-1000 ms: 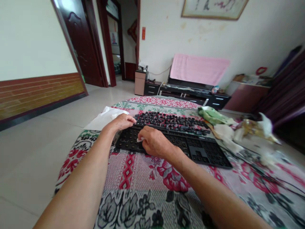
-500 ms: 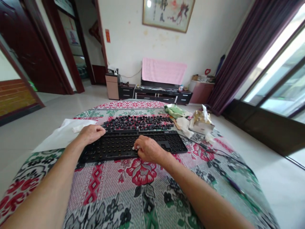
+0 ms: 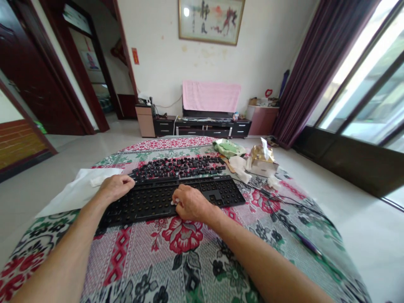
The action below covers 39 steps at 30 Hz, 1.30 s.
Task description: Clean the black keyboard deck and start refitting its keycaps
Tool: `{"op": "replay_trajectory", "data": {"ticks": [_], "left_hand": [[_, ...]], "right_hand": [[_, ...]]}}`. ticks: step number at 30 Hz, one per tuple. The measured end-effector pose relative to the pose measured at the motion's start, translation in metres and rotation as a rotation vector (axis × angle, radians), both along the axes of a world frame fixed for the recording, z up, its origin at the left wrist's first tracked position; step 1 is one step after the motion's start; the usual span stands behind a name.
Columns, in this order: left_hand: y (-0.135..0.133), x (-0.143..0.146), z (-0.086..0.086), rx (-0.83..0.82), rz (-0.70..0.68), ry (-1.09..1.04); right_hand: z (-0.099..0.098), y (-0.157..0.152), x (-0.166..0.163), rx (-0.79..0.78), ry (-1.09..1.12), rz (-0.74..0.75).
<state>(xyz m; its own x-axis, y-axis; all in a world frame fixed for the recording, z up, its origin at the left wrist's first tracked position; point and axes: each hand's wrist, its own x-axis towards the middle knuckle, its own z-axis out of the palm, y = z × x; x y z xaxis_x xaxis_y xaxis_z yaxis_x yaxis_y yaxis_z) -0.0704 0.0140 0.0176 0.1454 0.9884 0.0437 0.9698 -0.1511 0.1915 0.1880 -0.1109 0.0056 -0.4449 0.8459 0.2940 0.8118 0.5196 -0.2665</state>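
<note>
A black keyboard (image 3: 148, 198) with its keycaps off lies on the patterned tablecloth, its bare key sockets showing. My left hand (image 3: 117, 188) is closed at the back left edge of the keyboard, fingers curled over it. Pinched in my right hand (image 3: 191, 203) is a small piece of white tissue (image 3: 174, 203), pressed against the sockets at the middle of the keyboard. Most of the tissue is hidden by the fingers. Behind the keyboard, many loose black keycaps (image 3: 179, 166) are spread in a wide heap.
White paper (image 3: 67, 191) lies at the left, with a folded tissue (image 3: 97, 181) on it. Back right are a green cloth (image 3: 229, 148), crumpled tissue (image 3: 240, 168) and a tissue box (image 3: 264, 162). A black cable (image 3: 293, 201) and a dark-handled screwdriver (image 3: 309, 244) lie on the right.
The camera view has shifted slightly, so the scene sits a little lower and further left. My right hand still holds the tissue on the keyboard; my left hand stays at its edge.
</note>
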Motion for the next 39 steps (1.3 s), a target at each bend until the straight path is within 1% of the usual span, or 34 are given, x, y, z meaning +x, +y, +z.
{"op": "replay_trajectory", "data": {"ticks": [3, 5, 6, 9, 11, 13, 16, 23, 26, 39], "left_hand": [[-0.006, 0.010, 0.003, 0.020, -0.003, 0.076], [-0.011, 0.023, 0.003, 0.067, -0.057, 0.118], [-0.013, 0.031, 0.002, 0.101, -0.109, 0.128], [-0.018, 0.055, -0.004, 0.215, -0.322, 0.124], [-0.019, 0.067, -0.008, 0.240, -0.399, 0.082], [-0.019, 0.074, -0.010, 0.235, -0.435, 0.059], [-0.017, 0.078, -0.011, 0.226, -0.436, 0.078], [-0.018, 0.084, -0.019, 0.273, -0.371, 0.112], [-0.019, 0.084, -0.020, 0.286, -0.363, 0.115], [-0.019, 0.086, -0.015, 0.249, -0.358, 0.129]], "right_hand": [[0.002, -0.002, 0.001, -0.006, -0.002, -0.010], [0.003, -0.004, 0.002, -0.008, -0.008, -0.012], [0.003, -0.005, 0.003, -0.005, -0.011, -0.009], [0.002, -0.008, 0.005, 0.017, -0.012, 0.006], [0.002, -0.009, 0.006, 0.031, -0.013, 0.013], [0.001, -0.009, 0.007, 0.034, -0.015, 0.022], [0.001, -0.007, 0.007, 0.036, -0.013, 0.038], [-0.001, -0.003, 0.007, 0.037, -0.025, 0.055], [0.000, -0.003, 0.007, 0.043, -0.051, 0.061], [0.002, -0.002, 0.002, 0.066, -0.097, 0.041]]}}
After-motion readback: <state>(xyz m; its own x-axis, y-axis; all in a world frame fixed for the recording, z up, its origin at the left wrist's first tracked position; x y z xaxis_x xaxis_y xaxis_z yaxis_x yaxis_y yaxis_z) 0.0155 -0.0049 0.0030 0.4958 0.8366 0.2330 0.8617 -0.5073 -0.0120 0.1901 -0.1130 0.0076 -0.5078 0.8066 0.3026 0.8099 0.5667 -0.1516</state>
